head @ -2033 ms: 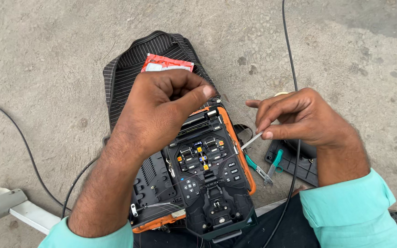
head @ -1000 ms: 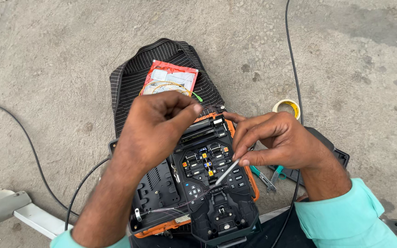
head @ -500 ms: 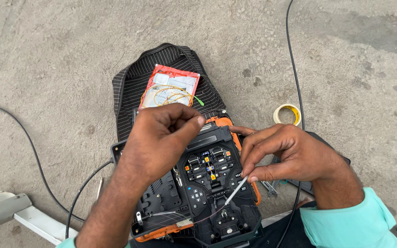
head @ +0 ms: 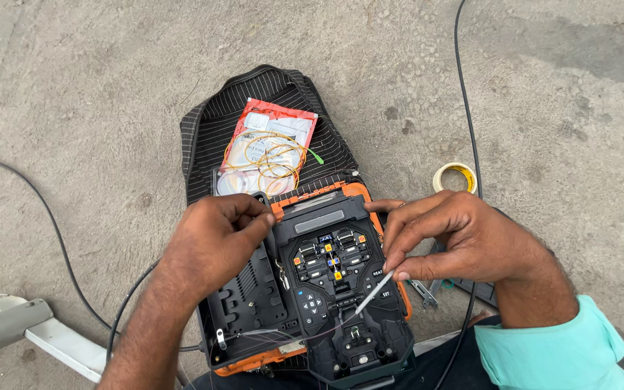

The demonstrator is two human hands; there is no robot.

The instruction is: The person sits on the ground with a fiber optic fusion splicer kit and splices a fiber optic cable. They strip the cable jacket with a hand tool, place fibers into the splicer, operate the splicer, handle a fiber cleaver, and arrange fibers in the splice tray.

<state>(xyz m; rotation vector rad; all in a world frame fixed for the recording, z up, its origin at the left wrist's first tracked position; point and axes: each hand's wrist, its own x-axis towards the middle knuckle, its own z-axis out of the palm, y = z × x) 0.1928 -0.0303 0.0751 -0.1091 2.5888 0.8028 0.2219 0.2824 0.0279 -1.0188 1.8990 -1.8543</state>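
A black and orange fibre splicing machine (head: 319, 289) rests on my lap with its lid open. My left hand (head: 214, 242) sits at the machine's upper left corner, fingers pinched together near the orange edge on what looks like a thin fibre. My right hand (head: 456, 238) hovers over the machine's right side and pinches a thin white sleeve (head: 373, 292) that slants down toward the lower centre of the machine. A fine fibre runs across the lower part of the machine.
A dark ribbed mat (head: 269, 130) lies on the concrete beyond the machine, with a clear packet of coiled yellow fibre (head: 269, 148) on it. A roll of yellow tape (head: 455, 177) sits at the right. Black cables (head: 471, 108) cross the ground. A grey bracket (head: 16, 328) lies at lower left.
My right hand brought the white sleeve from the machine's right side over its lower centre. My left hand slid from the machine's top to its upper left corner. The view tilted, showing the packet.
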